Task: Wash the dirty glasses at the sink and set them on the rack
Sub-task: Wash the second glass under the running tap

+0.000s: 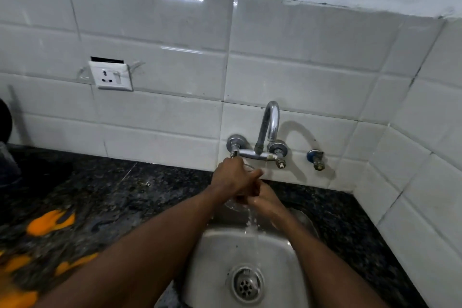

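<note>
Nearest the camera is the round drain at the bottom of a small steel sink, set into a dark speckled stone bench. A thin stream of water is falling into the basin, just right of center. Both bare forearms reach in over the sink and meet right under the tap. The left hand is on top, its grip curled round a clear glass, which sits tilted between the two hands above the back edge of the sink. The right hand is just below and touching the left one, wet, fingers curled in on the lower part of the same glass. The glass is see-through and mostly covered, so honestly only bits of its edge show. Off to the left on the bench there are some blurry orange shapes, can't tell what they are. Behind the hands is a chrome wall tap with a curved spout, and a small separate valve to its right. Further back, the white tiled wall has a white power socket on its left side.
</note>
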